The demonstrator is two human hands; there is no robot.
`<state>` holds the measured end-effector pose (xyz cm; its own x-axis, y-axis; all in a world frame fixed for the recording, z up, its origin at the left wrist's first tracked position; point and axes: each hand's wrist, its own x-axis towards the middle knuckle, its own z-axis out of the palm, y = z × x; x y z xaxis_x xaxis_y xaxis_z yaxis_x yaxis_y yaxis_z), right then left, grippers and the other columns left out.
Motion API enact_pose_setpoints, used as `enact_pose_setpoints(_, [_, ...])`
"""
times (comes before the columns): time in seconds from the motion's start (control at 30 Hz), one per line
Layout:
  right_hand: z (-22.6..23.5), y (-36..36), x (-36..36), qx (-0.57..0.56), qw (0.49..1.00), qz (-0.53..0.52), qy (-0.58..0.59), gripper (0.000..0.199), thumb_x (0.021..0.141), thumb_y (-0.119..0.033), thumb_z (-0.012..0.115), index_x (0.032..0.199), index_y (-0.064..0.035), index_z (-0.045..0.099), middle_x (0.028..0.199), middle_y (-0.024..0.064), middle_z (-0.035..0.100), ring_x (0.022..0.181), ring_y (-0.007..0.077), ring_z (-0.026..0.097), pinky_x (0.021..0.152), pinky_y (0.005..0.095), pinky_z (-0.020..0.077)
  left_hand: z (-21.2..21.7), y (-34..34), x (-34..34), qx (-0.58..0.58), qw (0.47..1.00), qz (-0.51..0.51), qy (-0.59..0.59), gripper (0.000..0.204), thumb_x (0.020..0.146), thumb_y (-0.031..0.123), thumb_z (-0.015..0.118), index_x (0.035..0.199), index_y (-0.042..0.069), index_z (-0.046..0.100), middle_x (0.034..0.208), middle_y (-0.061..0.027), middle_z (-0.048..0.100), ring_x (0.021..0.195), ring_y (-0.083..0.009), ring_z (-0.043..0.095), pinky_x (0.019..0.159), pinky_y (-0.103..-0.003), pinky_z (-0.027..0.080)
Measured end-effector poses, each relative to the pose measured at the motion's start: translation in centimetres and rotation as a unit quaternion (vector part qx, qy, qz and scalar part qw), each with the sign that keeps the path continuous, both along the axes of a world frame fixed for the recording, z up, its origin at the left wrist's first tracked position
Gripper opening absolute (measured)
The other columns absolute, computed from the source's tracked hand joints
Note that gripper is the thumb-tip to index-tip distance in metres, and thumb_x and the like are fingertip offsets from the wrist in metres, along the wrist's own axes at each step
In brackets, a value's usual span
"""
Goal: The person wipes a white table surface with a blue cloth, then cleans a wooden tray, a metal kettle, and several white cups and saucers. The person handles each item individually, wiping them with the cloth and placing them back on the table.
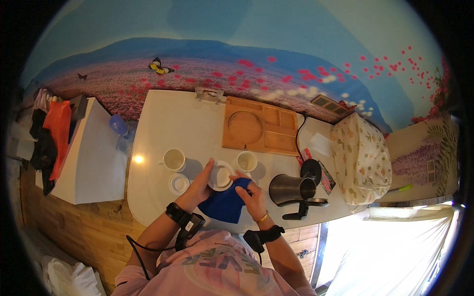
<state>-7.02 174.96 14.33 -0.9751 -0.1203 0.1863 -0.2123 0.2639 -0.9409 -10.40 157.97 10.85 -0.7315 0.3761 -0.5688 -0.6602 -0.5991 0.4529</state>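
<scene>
My left hand (202, 181) is closed on the side of a small white round cup-like piece with a wide rim (220, 176), held above the table's near side. Pinched in my right hand (253, 198) is a blue cloth (222, 204), which hangs below the white piece; its upper part lies close to the rim, and whether it touches is hard to see. Just beyond the right hand stands a white mug (247, 162). Left of my left hand are another white mug (174, 160) and a similar small white rimmed piece (178, 184).
A dark metal kettle (286, 190) stands at the right, near its round black base (311, 170). Farther back lies a wooden compartment tray (260, 124). A patterned cloth cover (362, 158) bulges at the table's right end. A clear plastic holder (209, 94) sits by the wall.
</scene>
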Motion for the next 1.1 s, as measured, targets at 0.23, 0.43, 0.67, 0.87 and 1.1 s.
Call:
enact_pose_setpoints(0.23, [-2.0, -0.2, 0.0, 0.014, 0.977, -0.145, -0.158, 0.014, 0.083, -0.013, 0.06, 0.083, 0.0011, 0.057, 0.081, 0.01, 0.058, 0.074, 0.0206, 0.055, 0.06, 0.0317, 0.0402, 1.0, 0.3, -0.5, -0.004, 0.998, 0.012, 0.057, 0.053, 0.092, 0.053, 0.034, 0.119, 0.008, 0.046, 0.116, -0.0075, 0.055, 0.106, -0.0175, 0.054, 0.09, -0.035, 0.045])
enact_pose_setpoints(0.43, [-1.9, -0.6, -0.4, 0.241, 0.948, -0.137, 0.159, 0.006, 0.079, -0.006, 0.06, 0.08, -0.0005, 0.058, 0.08, 0.0131, 0.052, 0.072, 0.0306, 0.05, 0.064, 0.0344, 0.0399, 1.3, 0.9, -0.4, 0.028, 0.998, 0.024, 0.045, 0.054, 0.092, 0.053, 0.032, 0.118, 0.009, 0.048, 0.114, -0.0067, 0.056, 0.105, -0.0175, 0.055, 0.088, -0.033, 0.046])
enact_pose_setpoints(0.67, [-0.6, -1.0, 0.8, 0.274, 0.948, -0.063, 0.151, 0.012, 0.073, -0.006, 0.062, 0.085, -0.0043, 0.06, 0.079, 0.0099, 0.051, 0.078, 0.0286, 0.053, 0.073, 0.0392, 0.0399, 1.3, 1.0, -0.4, 0.13, 0.988, 0.063, 0.063, 0.055, 0.093, 0.051, 0.031, 0.129, 0.01, 0.042, 0.119, -0.0043, 0.053, 0.106, -0.0174, 0.053, 0.088, -0.035, 0.045])
enact_pose_setpoints(0.87, [-0.7, -2.6, 1.4, 0.284, 0.94, 0.013, 0.19, 0.021, 0.069, -0.004, 0.063, 0.089, -0.0038, 0.06, 0.082, 0.0112, 0.05, 0.079, 0.0306, 0.051, 0.074, 0.0405, 0.0397, 1.4, 1.8, -0.4, 0.15, 0.982, 0.084, 0.084, 0.05, 0.095, 0.048, 0.03, 0.128, 0.012, 0.042, 0.117, -0.0051, 0.053, 0.104, -0.0177, 0.052, 0.089, -0.033, 0.043])
enact_pose_setpoints(1.1, [-0.2, -3.7, 0.8, 0.293, 0.931, -0.026, 0.218, 0.025, 0.067, -0.002, 0.06, 0.092, -0.0039, 0.06, 0.086, 0.0108, 0.05, 0.082, 0.0292, 0.051, 0.075, 0.0395, 0.0386, 2.5, 2.2, -0.3, 0.141, 0.983, 0.047, 0.106, 0.05, 0.095, 0.046, 0.031, 0.128, 0.011, 0.043, 0.115, -0.0065, 0.054, 0.101, -0.0183, 0.053, 0.091, -0.033, 0.042])
